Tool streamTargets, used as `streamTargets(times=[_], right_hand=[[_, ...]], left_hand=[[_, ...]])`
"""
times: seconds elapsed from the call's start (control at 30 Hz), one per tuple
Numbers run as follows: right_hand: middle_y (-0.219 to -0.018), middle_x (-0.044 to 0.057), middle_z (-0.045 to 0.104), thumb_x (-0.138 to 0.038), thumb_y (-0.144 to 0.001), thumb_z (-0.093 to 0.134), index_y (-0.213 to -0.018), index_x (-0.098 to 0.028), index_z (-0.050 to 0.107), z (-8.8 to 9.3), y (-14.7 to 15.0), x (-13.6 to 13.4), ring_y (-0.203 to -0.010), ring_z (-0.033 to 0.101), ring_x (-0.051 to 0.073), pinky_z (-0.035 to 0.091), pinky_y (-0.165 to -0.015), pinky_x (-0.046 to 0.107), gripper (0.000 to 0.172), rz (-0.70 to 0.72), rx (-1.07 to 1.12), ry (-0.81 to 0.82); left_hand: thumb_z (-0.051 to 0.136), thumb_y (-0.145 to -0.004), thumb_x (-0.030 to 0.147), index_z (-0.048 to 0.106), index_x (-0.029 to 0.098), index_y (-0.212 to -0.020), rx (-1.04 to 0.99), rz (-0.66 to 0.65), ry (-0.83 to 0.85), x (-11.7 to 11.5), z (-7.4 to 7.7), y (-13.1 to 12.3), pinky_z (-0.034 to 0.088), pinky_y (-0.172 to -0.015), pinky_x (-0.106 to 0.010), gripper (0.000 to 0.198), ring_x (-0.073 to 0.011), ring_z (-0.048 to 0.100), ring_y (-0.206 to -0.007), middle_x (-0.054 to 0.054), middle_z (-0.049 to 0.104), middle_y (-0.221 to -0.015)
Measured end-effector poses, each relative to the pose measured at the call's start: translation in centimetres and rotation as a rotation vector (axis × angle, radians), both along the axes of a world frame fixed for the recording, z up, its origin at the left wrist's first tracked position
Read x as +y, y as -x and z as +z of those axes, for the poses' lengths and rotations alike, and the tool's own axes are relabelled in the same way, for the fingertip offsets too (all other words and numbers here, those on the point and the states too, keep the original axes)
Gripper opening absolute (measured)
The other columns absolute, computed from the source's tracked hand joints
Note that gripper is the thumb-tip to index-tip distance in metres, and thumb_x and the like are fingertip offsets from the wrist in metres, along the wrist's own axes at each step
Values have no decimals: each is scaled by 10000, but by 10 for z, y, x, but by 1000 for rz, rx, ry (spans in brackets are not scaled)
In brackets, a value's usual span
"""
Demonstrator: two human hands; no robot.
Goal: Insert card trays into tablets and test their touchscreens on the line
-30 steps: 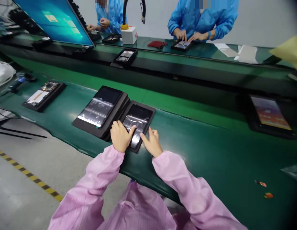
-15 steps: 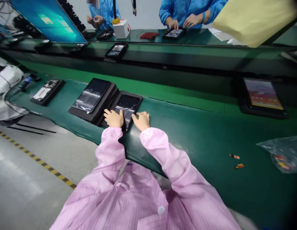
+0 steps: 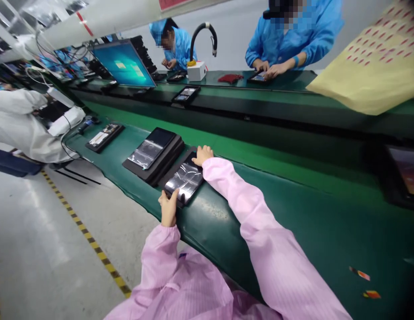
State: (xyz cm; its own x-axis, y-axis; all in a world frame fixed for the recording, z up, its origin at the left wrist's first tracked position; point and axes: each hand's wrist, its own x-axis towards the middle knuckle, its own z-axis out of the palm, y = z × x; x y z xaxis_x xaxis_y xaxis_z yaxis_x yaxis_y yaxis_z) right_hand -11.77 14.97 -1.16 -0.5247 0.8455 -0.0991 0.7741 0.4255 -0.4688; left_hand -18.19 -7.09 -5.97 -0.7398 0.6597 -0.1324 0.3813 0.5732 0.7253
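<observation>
A tablet [image 3: 186, 178] with a dark screen under shiny clear film lies in a black tray on the green bench. My left hand [image 3: 168, 206] grips its near end, thumb on top at the edge. At the far right corner, my right hand [image 3: 203, 155] holds the same tablet, thumb over the screen's edge and fingers round the far side. Just left of it, a second filmed tablet [image 3: 152, 149] rests on a stack of black trays [image 3: 170, 158]. Farther left sits an opened tablet [image 3: 105, 136] with its inner parts showing.
Two small orange labels [image 3: 372, 294] lie on the bench [image 3: 293, 213] at the right. Beyond it runs a conveyor carrying a lit tablet [image 3: 407, 171] and an opened unit [image 3: 186, 94]. Co-workers in blue [image 3: 293, 35] sit opposite; a yellow sheet [image 3: 370, 66] hangs at upper right.
My right hand has moved from the tablet's near right side to its far corner. My left hand has shifted from the left side to the near end. The view has turned and tilted up.
</observation>
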Motion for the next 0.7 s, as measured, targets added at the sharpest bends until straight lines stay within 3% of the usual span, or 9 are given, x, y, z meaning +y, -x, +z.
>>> streamTargets(times=[0.1,0.2,0.3,0.37,0.43,0.5,0.57,0.63,0.7], right_hand=[[-1346,283,466,-484,-798,682,-1288,-16,500,2,-61,-7,-1298,395,392,339,-1052,507,701,-66,-87,68],[-1350,295,455,-479,-804,667,-1352,-17,451,2,-164,-28,-1305,399,421,346,-1050,505,749,-183,-158,158],[-1379,348,388,-550,-857,553,-1484,11,221,-2,-265,-90,-1267,455,455,398,-995,505,904,-393,-235,259],[-1395,320,393,-592,-898,430,-1534,-64,32,-6,-304,-154,-1210,526,439,423,-959,510,918,-603,-257,363],[-1312,279,497,-600,-907,380,-1535,-70,-2,-10,-315,-224,-1114,605,396,458,-908,484,907,-706,-164,438],[-1050,190,646,-632,-904,348,-1520,-20,49,-14,-304,-285,-975,663,328,494,-829,419,919,-762,37,501],[-826,101,654,-656,-900,334,-1482,4,208,-16,-288,-325,-809,665,277,497,-760,388,889,-752,168,531],[-746,51,623,-664,-895,353,-1410,-59,392,-16,-281,-338,-711,633,242,487,-707,374,795,-771,223,487],[-784,52,619,-655,-892,388,-1348,-111,486,-19,-286,-326,-717,614,225,484,-709,372,717,-867,258,315]], left_hand=[[561,-839,501,353,215,-1421,-26,-39,5,-15,-7,-33,468,-1014,-385,681,-261,520,-1214,-139,456,-1303],[704,-733,497,209,174,-1496,-35,-249,-59,-31,-14,-73,378,-1101,-448,965,-306,386,-1320,-173,338,-1366],[726,-723,484,228,173,-1500,-66,-632,-120,-18,-10,-86,296,-1145,-497,974,-316,351,-1338,-161,341,-1361],[738,-716,464,290,191,-1486,-98,-971,-106,22,-1,-82,270,-1159,-501,932,-316,362,-1341,-153,380,-1356],[769,-683,460,341,206,-1472,-121,-1319,-39,80,9,-80,271,-1162,-496,932,-317,392,-1333,-149,405,-1374],[766,-695,451,393,249,-1446,-132,-1647,12,140,19,-91,282,-1163,-472,862,-295,415,-1337,-116,420,-1425],[737,-730,453,471,278,-1390,-144,-1863,25,182,26,-115,303,-1155,-443,732,-268,454,-1320,-68,472,-1427],[698,-768,464,525,258,-1337,-134,-1907,-26,199,26,-144,335,-1136,-427,629,-251,501,-1281,-64,527,-1385],[653,-805,477,535,200,-1323,-78,-1788,-150,189,18,-166,337,-1136,-425,599,-250,503,-1277,-107,534,-1365]])
